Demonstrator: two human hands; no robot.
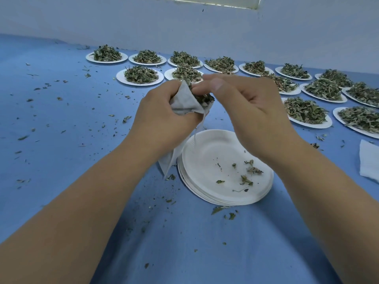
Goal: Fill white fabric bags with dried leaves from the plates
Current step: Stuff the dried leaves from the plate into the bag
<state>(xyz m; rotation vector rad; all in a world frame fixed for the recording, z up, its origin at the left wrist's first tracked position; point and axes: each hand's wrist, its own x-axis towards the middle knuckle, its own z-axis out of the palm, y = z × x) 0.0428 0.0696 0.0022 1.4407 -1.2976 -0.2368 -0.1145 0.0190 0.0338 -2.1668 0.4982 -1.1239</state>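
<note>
My left hand [162, 115] grips a white fabric bag [184, 101] by its upper edge, holding it up over the blue table. The bag's lower corner [168, 162] hangs down behind my left wrist. Dried leaves [203, 97] fill the bag's open mouth. My right hand [246, 107] pinches at those leaves with thumb and fingertips at the opening. Below my hands lies a stack of white paper plates [207, 152] with a few leaf scraps on the top one.
Several white plates heaped with dried leaves [141, 74] stand in rows across the far and right side of the table. A white fabric piece [369, 160] lies at the right edge. Leaf crumbs are scattered over the blue cloth [61, 111]. A wall rises behind.
</note>
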